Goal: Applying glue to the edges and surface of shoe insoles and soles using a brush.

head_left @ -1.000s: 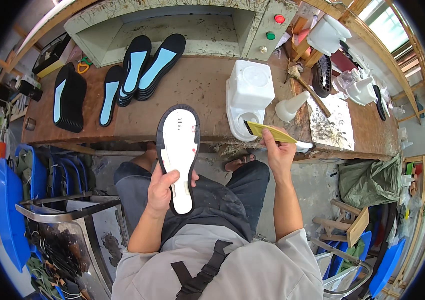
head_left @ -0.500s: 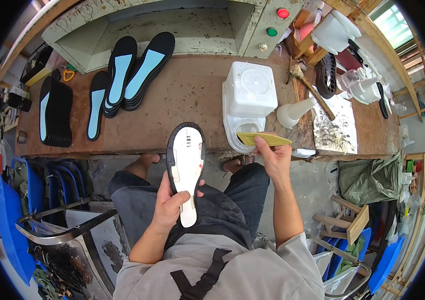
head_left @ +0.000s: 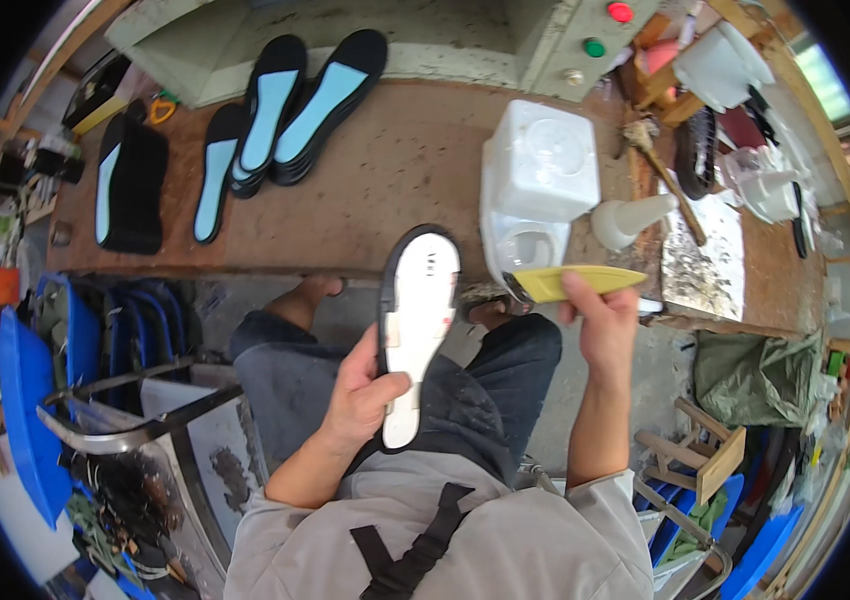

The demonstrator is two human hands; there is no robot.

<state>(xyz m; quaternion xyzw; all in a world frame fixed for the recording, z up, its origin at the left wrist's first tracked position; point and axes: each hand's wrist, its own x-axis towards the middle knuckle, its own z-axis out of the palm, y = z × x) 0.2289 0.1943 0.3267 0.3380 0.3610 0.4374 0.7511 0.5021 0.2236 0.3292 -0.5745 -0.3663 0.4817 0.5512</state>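
The left hand grasps a black-rimmed shoe sole with white inner face above the lap, while the right hand pinches a yellow-handled brush at the white plastic container.

I'm wearing a light grey top, sleeves ending around the elbows, so both forearms are showing bare below them. A black strap harness is running over the front of the top: two bands are meeting in a Y shape and one wider band is dropping toward the lower edge. I'm wearing dark blue-grey trousers, fabric looking faded and creased over the thighs. My left hand and right hand are both bare, with nothing covering the fingers or wrists. One bare foot is peeking out at the bench edge; whether it's wearing a sandal I can't tell.
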